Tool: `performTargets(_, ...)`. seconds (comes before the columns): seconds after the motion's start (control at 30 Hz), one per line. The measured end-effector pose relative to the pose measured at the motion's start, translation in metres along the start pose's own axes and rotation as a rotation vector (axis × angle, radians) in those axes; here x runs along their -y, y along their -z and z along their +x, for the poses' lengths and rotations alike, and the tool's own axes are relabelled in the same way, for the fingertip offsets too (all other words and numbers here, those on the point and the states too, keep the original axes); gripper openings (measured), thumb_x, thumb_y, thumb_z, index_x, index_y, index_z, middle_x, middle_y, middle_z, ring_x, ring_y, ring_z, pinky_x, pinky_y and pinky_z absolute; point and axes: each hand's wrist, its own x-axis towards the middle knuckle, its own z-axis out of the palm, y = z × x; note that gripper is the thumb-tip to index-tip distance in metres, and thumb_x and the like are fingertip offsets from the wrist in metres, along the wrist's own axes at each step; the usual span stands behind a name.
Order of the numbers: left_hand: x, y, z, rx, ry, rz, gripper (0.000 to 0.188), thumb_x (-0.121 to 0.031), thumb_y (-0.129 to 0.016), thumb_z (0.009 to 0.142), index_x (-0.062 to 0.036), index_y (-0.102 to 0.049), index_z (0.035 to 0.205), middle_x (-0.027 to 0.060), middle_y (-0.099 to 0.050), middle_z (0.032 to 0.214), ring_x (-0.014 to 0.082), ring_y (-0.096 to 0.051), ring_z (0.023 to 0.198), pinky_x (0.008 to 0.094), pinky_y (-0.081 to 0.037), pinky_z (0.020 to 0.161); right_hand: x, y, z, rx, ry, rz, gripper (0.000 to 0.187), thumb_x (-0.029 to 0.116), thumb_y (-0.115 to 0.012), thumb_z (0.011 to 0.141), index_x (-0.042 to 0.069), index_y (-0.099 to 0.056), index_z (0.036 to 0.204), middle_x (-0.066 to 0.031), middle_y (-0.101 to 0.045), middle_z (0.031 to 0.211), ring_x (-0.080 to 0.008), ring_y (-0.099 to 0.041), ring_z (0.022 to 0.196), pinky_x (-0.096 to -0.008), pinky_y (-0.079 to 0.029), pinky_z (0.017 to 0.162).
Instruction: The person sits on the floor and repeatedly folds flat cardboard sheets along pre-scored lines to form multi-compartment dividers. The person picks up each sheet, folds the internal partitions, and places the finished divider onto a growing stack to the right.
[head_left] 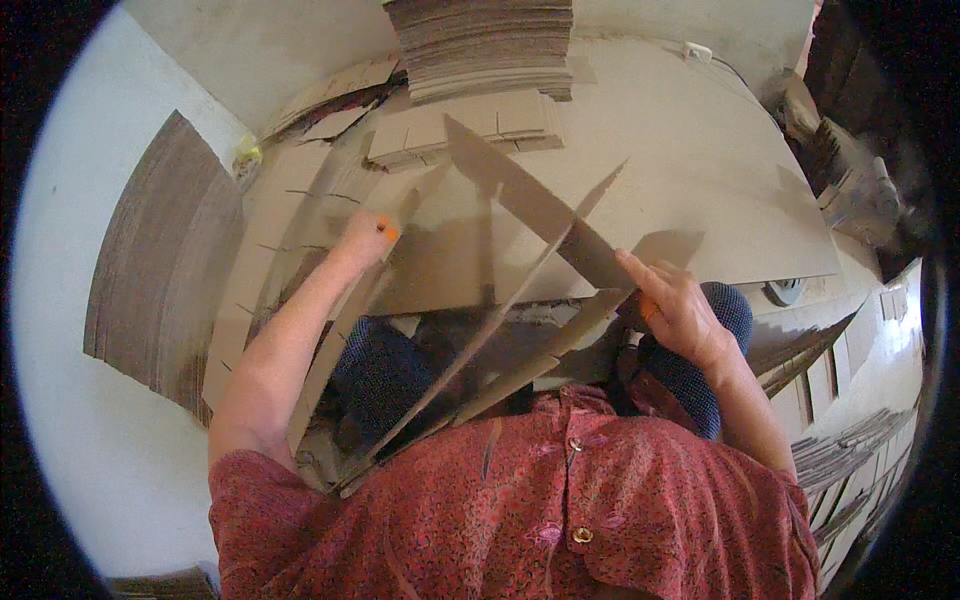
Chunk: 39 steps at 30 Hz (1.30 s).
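The right hand (680,305) is pinching the near end of a dark cardboard strip (520,195), its grip nearly closed, above the desk's (745,185) front edge. The strip's long axis is extending leftward from this grip toward the desk's far side, crossing a pale strip (503,308). The left hand (370,238), the farther one, is curling over the desk's left part; its grip's opening and contents cannot be told.

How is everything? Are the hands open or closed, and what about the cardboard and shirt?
Left hand: curled, grip unclear
Right hand: closed on brown strip
Brown strip: tilted, crossing paler strip
Tall stack: piled flat
Low stack: lying on table
Shirt: buttoned at front
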Motion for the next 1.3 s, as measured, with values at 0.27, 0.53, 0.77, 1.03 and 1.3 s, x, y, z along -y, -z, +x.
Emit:
performTargets(0.27, -0.093, -0.001, -0.011, 0.025, 0.004, -0.564, 0.027, -0.022, -0.057, 0.081, 0.0006, -0.062, 0.095, 0.0074, -0.060, 0.078, 0.0152, -0.052, 0.065, 0.0285, -0.042, 0.058, 0.002, 0.007, 0.012, -0.078, 0.056, -0.036, 0.066, -0.006, -0.054, 0.065, 0.003, -0.040, 0.128, -0.0148, -0.054, 0.073, -0.0340, -0.052, 0.069, -0.0419, -0.046, 0.063)
performTargets(0.53, -0.104, -0.023, -0.016, 0.064, -0.126, -0.697, 0.022, -0.018, -0.061, 0.081, 0.0001, -0.062, 0.093, 0.0048, -0.059, 0.076, 0.0146, -0.053, 0.070, 0.0295, -0.044, 0.064, -0.009, 0.004, 0.003, -0.022, -0.108, 0.063, 0.060, -0.006, -0.050, 0.067, 0.004, -0.044, 0.126, -0.0185, -0.056, 0.074, -0.0365, -0.055, 0.068, -0.0433, -0.046, 0.063)
performTargets(0.77, -0.123, 0.004, -0.019, 0.170, -0.236, -0.421, 0.022, -0.019, -0.062, 0.081, -0.0020, -0.063, 0.095, 0.0038, -0.061, 0.080, 0.0104, -0.055, 0.071, 0.0278, -0.046, 0.064, -0.011, 0.021, 0.015, 0.042, -0.235, 0.061, 0.063, -0.007, -0.046, 0.069, 0.010, -0.042, 0.130, -0.0233, -0.057, 0.088, -0.0411, -0.055, 0.079, -0.0418, -0.045, 0.072)
performTargets(1.03, -0.121, 0.011, 0.028, 0.231, -0.293, -1.013, 0.035, -0.032, -0.055, 0.088, -0.0062, -0.061, 0.110, 0.0018, -0.063, 0.090, 0.0103, -0.056, 0.074, 0.0242, -0.046, 0.063, -0.036, 0.032, 0.023, 0.043, -0.345, -0.056, 0.054, -0.004, -0.047, 0.070, 0.007, -0.049, 0.123, -0.0252, -0.060, 0.084, -0.0395, -0.059, 0.080, -0.0437, -0.047, 0.072)
performTargets(1.3, -0.119, -0.030, 0.149, -0.305, -0.377, -0.092, 0.070, -0.037, -0.063, 0.080, -0.0020, -0.033, 0.133, 0.0174, -0.035, 0.136, 0.0317, -0.032, 0.127, 0.0364, -0.031, 0.103, -0.091, 0.042, 0.027, 0.010, -0.532, -0.240, 0.055, -0.002, -0.043, 0.071, 0.012, -0.050, 0.124, -0.0282, -0.058, 0.080, -0.0428, -0.058, 0.078, -0.0475, -0.045, 0.072)
